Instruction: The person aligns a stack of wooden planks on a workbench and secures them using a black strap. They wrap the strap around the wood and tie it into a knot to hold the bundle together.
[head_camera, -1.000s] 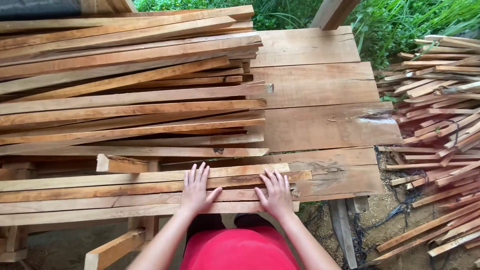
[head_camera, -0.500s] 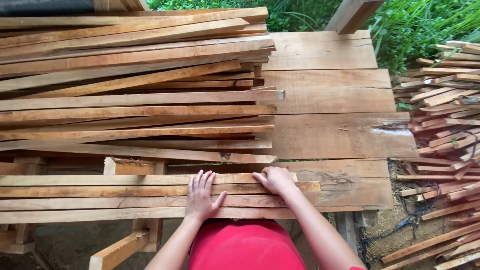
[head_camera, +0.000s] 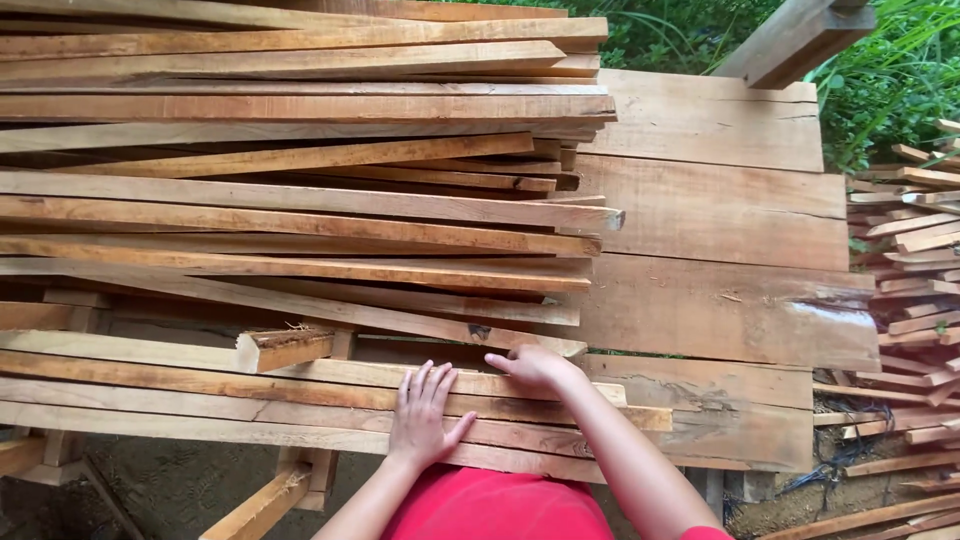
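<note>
From the head camera, the person's left hand lies flat with fingers spread on the near wooden slats, a few long thin strips lying side by side along the front edge of the bench; that grip is fully open and only presses down, closing on nothing. The right hand sits just beyond the left one, fingers curled over the far edge of the same slats near their right ends; the grip is loosely bent rather than clamped, and whether it truly pinches a strip cannot be told. The likely trouble is in the wood itself: the strips are rough-sawn and ragged at the ends, so a sliding palm could pick up splinters, and fingers hooked between a slat and the plank below it could be nipped if the strip shifts. Just behind the near slats rises the big heap of slats, loosely crossed and overhanging, and a jolt could send its lowest pieces down onto the hands. A short offcut block rests right behind the near slats, left of the hands, and would catch anything dragged that way. Right of the near slats, past the bench, another pile of strips crowds the ground, and beyond the heap stand green plants.
</note>
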